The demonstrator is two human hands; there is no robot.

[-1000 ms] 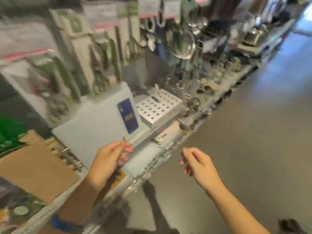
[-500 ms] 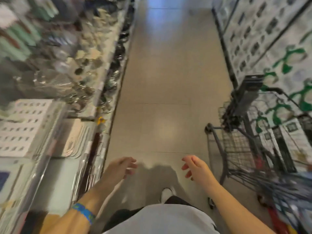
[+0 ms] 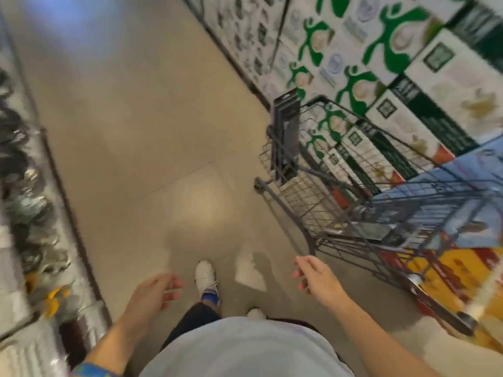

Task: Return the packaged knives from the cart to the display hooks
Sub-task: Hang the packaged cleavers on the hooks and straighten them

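A grey wire cart [image 3: 304,205] stands to my right in the aisle. Dark flat knife packages [image 3: 287,131] stand upright at its far end, sticking above the rim. My right hand [image 3: 317,278] hangs empty with loose fingers, a short way from the cart's near corner. My left hand [image 3: 155,293] is low in front of me, fingers apart, holding nothing. The display hooks are out of view. The picture is blurred by motion.
A shelf of metal kitchenware [image 3: 30,202] runs along the left edge. Stacked white and green boxes [image 3: 381,63] line the right wall behind the cart. Beige tiled floor [image 3: 152,131] stretches ahead, with my white shoes [image 3: 205,276] on it.
My view has swung right, from the hook display and shelf to the aisle and the cart. Both hands dropped away from the shelf, and the right hand now hangs near the cart.
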